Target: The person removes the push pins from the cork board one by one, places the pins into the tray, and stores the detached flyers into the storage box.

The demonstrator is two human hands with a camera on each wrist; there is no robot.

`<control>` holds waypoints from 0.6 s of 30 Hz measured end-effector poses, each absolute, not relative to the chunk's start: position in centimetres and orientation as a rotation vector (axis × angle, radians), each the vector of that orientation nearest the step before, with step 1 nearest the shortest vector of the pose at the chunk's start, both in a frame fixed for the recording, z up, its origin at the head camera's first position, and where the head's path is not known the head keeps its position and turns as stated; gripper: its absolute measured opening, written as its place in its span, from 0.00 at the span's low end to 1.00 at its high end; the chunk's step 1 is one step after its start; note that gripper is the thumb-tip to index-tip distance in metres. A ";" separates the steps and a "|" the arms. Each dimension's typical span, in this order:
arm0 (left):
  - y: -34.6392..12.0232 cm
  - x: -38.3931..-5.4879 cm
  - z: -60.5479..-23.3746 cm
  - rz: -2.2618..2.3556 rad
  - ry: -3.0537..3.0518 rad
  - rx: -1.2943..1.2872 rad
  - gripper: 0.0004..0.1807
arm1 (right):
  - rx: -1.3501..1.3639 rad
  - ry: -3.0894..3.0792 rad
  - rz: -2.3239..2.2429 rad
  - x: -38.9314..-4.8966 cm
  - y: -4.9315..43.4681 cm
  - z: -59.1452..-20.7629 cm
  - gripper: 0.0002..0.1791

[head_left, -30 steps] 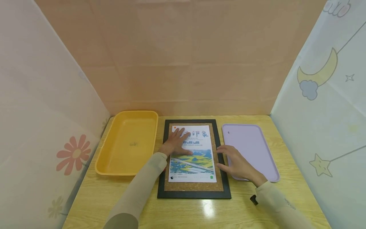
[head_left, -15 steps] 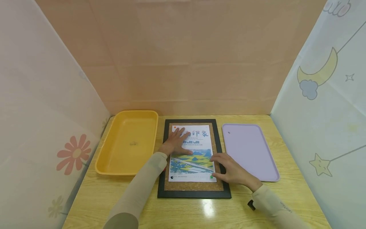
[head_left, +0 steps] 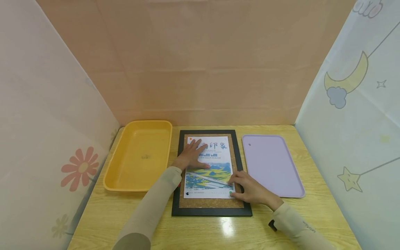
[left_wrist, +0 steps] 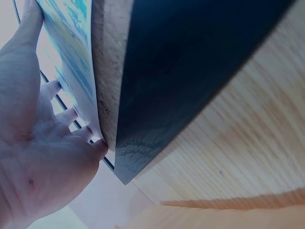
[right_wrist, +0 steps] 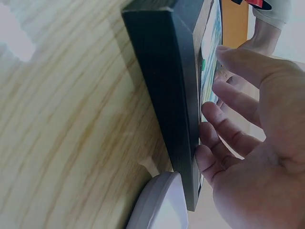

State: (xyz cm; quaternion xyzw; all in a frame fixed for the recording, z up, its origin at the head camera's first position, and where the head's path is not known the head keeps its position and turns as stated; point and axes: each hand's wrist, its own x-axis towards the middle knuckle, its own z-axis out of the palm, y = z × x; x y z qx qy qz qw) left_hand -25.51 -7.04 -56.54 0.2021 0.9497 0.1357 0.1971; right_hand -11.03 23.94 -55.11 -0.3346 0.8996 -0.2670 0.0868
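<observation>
A printed poster (head_left: 215, 175) with a landscape lies on a black-framed cork board (head_left: 212, 204) at the table's middle. My left hand (head_left: 191, 155) rests on the poster's upper left, fingers spread. My right hand (head_left: 251, 189) reaches over the board's right edge, fingers loosely bent, its thumb close by a small green pushpin (head_left: 231, 192) at the poster's lower right corner. In the right wrist view the green pushpin (right_wrist: 203, 64) stands clear of the fingers. An orange pushpin (head_left: 190, 139) marks the upper left corner and a black one the lower left.
A yellow tray (head_left: 107, 185) stands left of the board. On the right is a flat lilac tray (head_left: 275, 163) with a small dark spot near its far left corner. Cloth-covered walls enclose the wooden table (head_left: 193, 232) at the back and both sides.
My right hand has moved left from beside the lilac tray, over the frame, to the poster's lower right corner by the green pushpin. The left hand has stayed in place.
</observation>
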 end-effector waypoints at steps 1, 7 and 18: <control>-7.1 -25.5 -56.5 0.382 2.659 0.567 0.67 | -0.990 2.673 -0.793 -11.0 24.0 -55.1 0.15; -7.2 -25.6 -56.7 0.387 2.661 0.591 0.67 | -1.014 2.657 -0.787 -11.1 24.0 -55.2 0.12; -7.3 -25.7 -56.9 0.412 2.658 0.594 0.67 | -1.059 2.643 -0.780 -11.4 23.8 -55.4 0.07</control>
